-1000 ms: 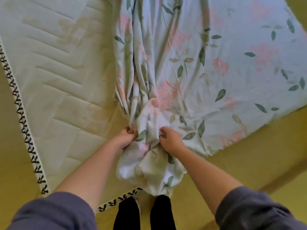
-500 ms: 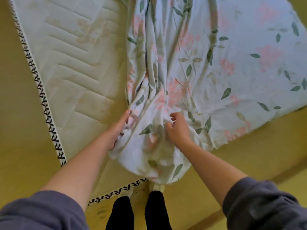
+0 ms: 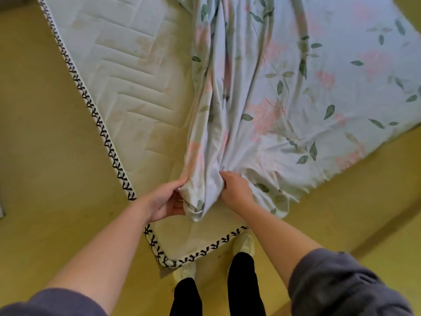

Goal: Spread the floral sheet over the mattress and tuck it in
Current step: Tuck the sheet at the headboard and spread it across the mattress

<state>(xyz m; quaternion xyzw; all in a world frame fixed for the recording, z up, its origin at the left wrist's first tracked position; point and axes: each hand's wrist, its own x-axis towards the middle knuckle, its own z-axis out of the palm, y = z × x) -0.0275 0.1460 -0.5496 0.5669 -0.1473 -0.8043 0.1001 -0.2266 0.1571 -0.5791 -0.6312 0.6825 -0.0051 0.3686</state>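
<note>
- The pale blue floral sheet (image 3: 296, 99), printed with pink blossoms and green leaves, lies spread over the mattress from 12 round to 3 o'clock. Towards the middle it gathers into a long rope of folds running down to the hands.
- The quilted off-white mattress (image 3: 127, 71) shows bare from 10 to 12 o'clock, with stitched chevron lines and faint stains in plain sight. Its near corner points to 6 o'clock.
- The left hand (image 3: 166, 201) is at 9 o'clock of the bunched end, thumb over and fingers curled under, its grip closed round the tail of the sheet.
- The right hand (image 3: 235, 190) is at 3 o'clock of that same bunch, knuckles up and fingers dug into the folds, its grip pinched tight on the cloth.
- The two hands are near each other, with only the gathered fabric between them.
- At 4 o'clock of the right hand, the loose hem drapes over the mattress edge toward the yellow floor (image 3: 45, 156).
- A black-and-white zigzag trim (image 3: 107, 142) runs along the mattress edge from 11 o'clock down and round the corner.
- Right at 6 o'clock are pale shoes (image 3: 245, 244) and black trousers (image 3: 241, 281), just beside that corner.
- Grey sleeves (image 3: 341, 281) sit at 5 and 7 o'clock, and both forearms are bare.
</note>
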